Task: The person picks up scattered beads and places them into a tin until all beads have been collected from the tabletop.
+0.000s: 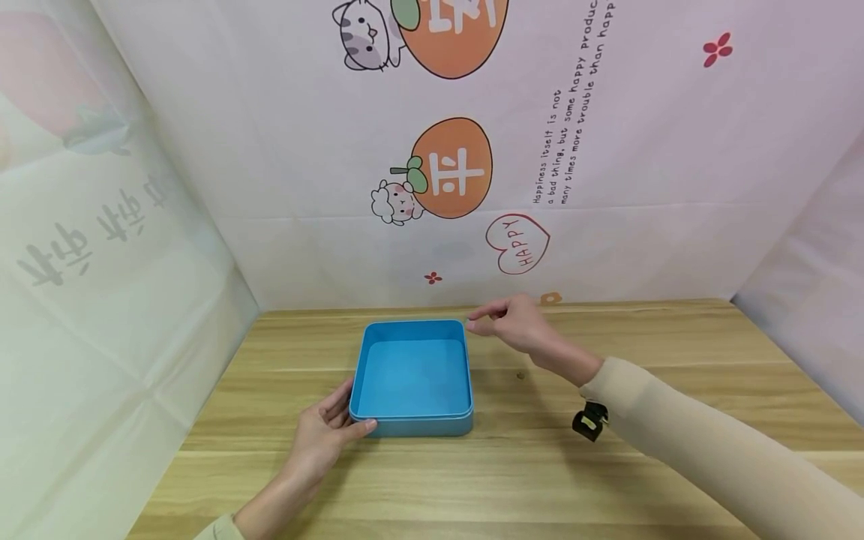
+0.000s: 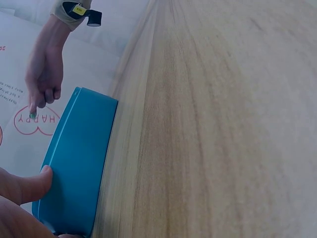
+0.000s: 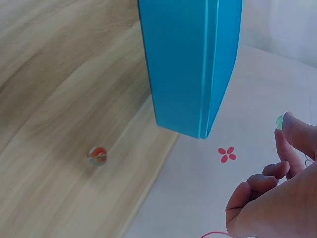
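A square blue open box point(image 1: 421, 427) sits on the wooden table, and nothing shows inside it. My left hand point(image 1: 320, 436) holds its near left corner, the thumb on the front wall and the other fingers along the left side. Above the box's far right corner, my right hand point(image 1: 521, 327) pinches a small green glass marble point(image 3: 280, 122) between thumb and index finger. Its other fingers are curled in. To the right of the box, a clear marble with an orange swirl point(image 3: 97, 156) lies on the table.
The wood-grain table point(image 1: 648, 375) meets a printed white cloth point(image 1: 324, 247) at its back edge. More cloth hangs at the left and right sides. A small black camera point(image 1: 590, 421) is strapped at the right sleeve's cuff.
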### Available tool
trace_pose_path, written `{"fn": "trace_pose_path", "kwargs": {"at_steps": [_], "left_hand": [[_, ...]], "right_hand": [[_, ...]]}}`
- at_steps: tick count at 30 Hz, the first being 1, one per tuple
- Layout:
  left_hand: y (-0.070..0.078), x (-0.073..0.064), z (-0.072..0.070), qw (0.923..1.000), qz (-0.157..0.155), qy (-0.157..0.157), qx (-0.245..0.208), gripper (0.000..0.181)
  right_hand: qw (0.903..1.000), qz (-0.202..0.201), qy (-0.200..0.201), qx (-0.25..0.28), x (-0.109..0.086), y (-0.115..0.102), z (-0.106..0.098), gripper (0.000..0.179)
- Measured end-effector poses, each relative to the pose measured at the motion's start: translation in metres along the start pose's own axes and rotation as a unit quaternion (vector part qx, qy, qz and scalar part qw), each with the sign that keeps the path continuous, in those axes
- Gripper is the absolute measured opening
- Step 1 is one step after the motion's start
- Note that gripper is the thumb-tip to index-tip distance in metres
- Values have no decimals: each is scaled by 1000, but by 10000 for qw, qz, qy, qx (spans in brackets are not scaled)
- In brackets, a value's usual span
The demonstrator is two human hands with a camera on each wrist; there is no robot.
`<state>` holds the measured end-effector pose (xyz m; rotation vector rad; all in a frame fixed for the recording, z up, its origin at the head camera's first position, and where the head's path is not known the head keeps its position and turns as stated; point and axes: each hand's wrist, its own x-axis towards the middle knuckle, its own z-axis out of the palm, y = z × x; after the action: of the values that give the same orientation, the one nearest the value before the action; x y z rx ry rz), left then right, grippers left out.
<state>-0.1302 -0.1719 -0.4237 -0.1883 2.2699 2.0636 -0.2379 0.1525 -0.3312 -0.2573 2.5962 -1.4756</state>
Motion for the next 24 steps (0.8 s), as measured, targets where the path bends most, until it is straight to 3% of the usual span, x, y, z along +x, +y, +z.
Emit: {"fn": "trace_pose_path", "kwargs": {"at_steps": [24], "left_hand": [[0, 0, -1, 10000, 24, -4, -2, 85]], "right_hand": [[9990, -320, -77, 304, 20, -17, 53, 16]]}}
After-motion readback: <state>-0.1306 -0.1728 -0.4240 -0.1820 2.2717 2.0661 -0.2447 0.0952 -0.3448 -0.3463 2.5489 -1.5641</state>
